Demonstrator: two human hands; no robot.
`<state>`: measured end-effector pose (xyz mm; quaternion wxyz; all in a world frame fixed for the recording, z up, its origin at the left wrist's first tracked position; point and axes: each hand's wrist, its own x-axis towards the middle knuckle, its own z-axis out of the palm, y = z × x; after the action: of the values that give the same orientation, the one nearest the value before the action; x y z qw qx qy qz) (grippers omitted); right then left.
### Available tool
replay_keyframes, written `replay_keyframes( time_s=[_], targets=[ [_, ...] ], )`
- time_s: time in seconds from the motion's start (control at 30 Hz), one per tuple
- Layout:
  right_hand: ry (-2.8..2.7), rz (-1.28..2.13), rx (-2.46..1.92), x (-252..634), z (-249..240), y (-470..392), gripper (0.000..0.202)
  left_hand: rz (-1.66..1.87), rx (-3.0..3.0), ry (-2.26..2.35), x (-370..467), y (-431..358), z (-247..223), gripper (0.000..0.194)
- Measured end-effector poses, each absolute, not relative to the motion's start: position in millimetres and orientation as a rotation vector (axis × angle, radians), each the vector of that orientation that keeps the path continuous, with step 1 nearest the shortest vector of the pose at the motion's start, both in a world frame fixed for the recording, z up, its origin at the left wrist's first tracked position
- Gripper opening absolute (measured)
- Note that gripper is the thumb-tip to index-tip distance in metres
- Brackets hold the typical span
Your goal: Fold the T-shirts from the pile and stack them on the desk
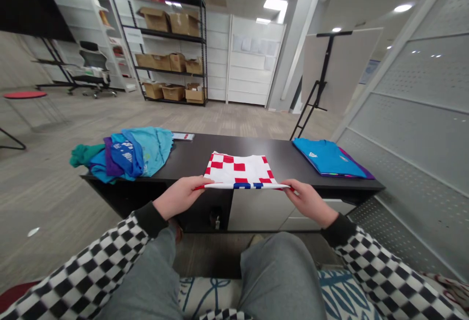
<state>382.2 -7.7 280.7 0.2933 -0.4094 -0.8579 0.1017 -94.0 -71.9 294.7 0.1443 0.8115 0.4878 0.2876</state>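
1. With our left hand (182, 195) we pinch the near left corner of a red-and-white checked garment (251, 164), thumb and fingers closed on the cloth.
2. With our right hand (309, 200) we grip the near right corner in the same way, so the near edge runs nearly straight between our two hands.
3. We have the garment at the middle of the dark counter (190, 156), at its front edge; white and red squares show on top, with blue patches along the near edge. We cannot tell whether its far end touches the counter top.
4. To our left on the counter we see a loose, rumpled clothes pile (128, 154) in light blue, darker blue, purple and green, partly hanging over the edge.
5. Just beside the pile, toward the back of the counter, we see a small flat card (183, 136) with red on it.
6. To our right lies a neat folded stack (326, 157), bright blue on top with purple showing at its right side. It is well apart from the garment.
7. Beyond the counter, we see a black shelf rack (170, 33) bearing cardboard boxes (184, 24).
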Motion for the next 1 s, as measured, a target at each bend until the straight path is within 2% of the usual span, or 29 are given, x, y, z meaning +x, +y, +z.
replay_keyframes(
  time_s=[0.07,0.23,0.37,0.5,0.6,0.77,1.0],
  targets=[
    [-2.187,0.306,-1.051,388.1,301.5,-26.0,0.025,0.931,2.220,1.388,-96.9,-93.3,317.0,0.041],
    [-1.954,0.380,-1.060,386.9,334.9,-26.0,0.032,1.163,1.964,1.517,-95.3,-91.3,349.8,0.058],
    [-1.921,0.482,-1.131,369.0,324.5,20.1,0.038,1.190,1.816,1.504,-91.8,-35.7,335.3,0.064],
    [-1.886,0.543,-1.229,350.9,295.2,86.4,0.037,1.183,1.796,1.548,-94.1,34.2,309.7,0.062],
    [-1.898,0.536,-1.336,337.6,275.7,136.9,0.036,1.077,1.859,1.740,-96.5,86.7,294.8,0.055],
    [-2.031,0.466,-1.517,315.6,256.1,199.8,0.028,0.683,1.920,1.989,-102.9,161.3,266.6,0.044],
    [-2.183,0.337,-1.641,307.4,230.9,273.1,0.029,0.404,2.173,2.180,-119.2,234.4,234.9,0.054]
  ],
)
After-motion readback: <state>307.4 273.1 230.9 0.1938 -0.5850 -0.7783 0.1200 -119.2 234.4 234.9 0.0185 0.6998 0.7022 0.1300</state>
